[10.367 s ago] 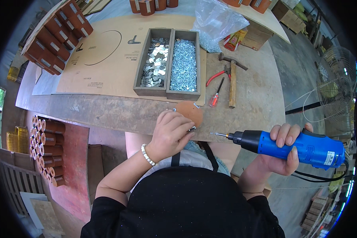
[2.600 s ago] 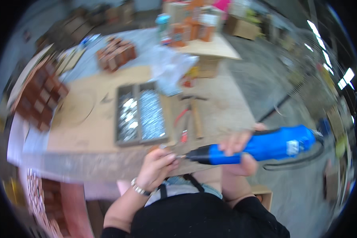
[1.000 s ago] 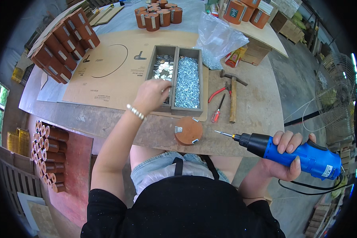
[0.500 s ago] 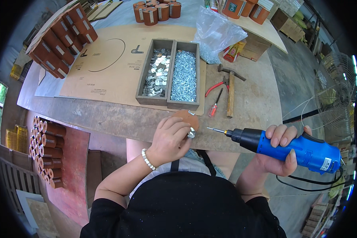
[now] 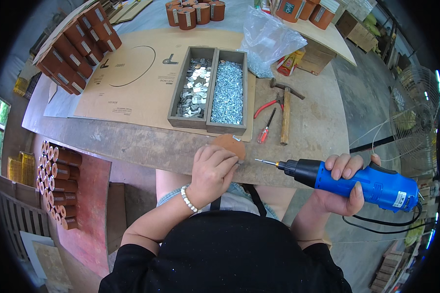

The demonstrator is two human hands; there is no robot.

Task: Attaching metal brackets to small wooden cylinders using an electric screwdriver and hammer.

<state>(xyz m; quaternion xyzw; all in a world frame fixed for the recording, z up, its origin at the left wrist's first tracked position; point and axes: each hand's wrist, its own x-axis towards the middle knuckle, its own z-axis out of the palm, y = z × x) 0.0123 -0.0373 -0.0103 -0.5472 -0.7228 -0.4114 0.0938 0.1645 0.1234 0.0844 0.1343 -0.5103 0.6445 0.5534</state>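
Note:
My left hand [image 5: 212, 168], with a beaded bracelet at the wrist, has its fingers pinched together at the near right edge of a round brown piece [image 5: 228, 143]. A small metal plate was visible in these fingertips earlier; now they mostly cover it. Another small silvery plate [image 5: 236, 138] sits at the round piece's far edge. My right hand [image 5: 348, 183] is wrapped around a blue electric screwdriver [image 5: 376, 187]. Its thin bit [image 5: 266, 161] points left toward the round piece, a short gap away and not touching it.
Beyond my left hand stand a wooden box of metal plates [image 5: 194, 93] and one of screws [image 5: 228, 95]. To their right lie a hammer [image 5: 285, 117], red-handled pliers [image 5: 265, 108] and a screwdriver [image 5: 264, 134]. Stacked brown cylinders [image 5: 76, 51] stand far left; a fan [image 5: 410, 115] is at right.
My left fingers have closed in over the small metal plate at the round piece's edge, covering most of it. My left forearm has shifted slightly right. The electric screwdriver has barely moved.

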